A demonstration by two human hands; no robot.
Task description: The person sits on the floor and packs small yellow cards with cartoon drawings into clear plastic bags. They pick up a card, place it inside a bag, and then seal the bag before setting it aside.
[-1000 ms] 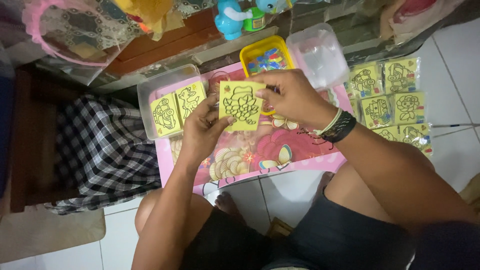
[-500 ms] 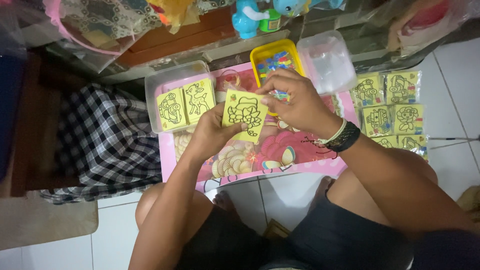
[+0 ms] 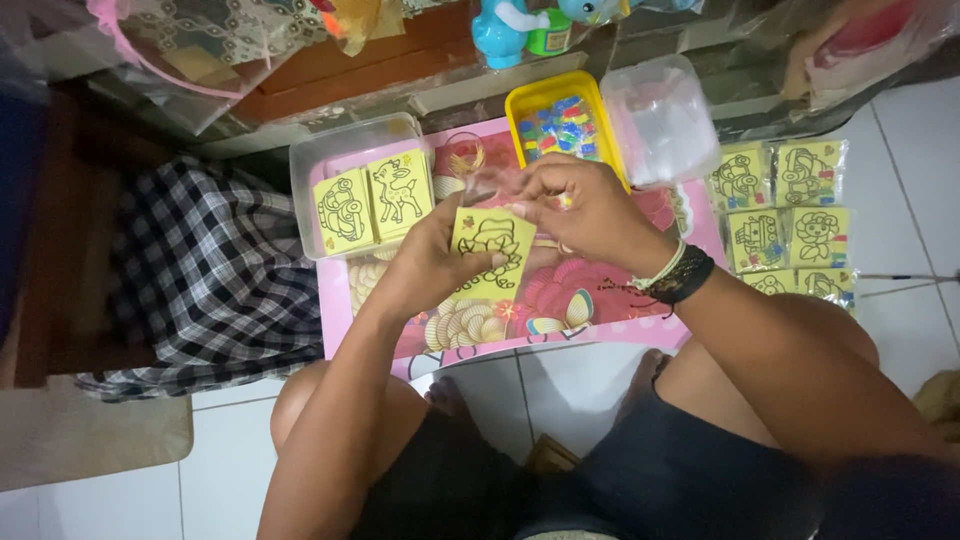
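I hold a small yellow card with a black line drawing (image 3: pixel 492 250) over a pink picture tray (image 3: pixel 560 300). My left hand (image 3: pixel 425 265) grips the card's left edge, thumb on its face. My right hand (image 3: pixel 580 205) pinches at the card's top edge, where a thin clear film or wrapper seems to lift; I cannot tell exactly. A dark band and pale bracelet sit on my right wrist.
A clear tub (image 3: pixel 355 165) with two yellow drawing cards stands at the left. Behind are a yellow box of coloured packets (image 3: pixel 558 125) and its clear lid (image 3: pixel 660 120). Several wrapped cards (image 3: pixel 790 215) lie on the white tiles to the right. Checked cloth (image 3: pixel 210 270) at left.
Both hands have kept the card but shifted slightly; the card now sits lower and more upright, and my right fingers have moved to its top edge.
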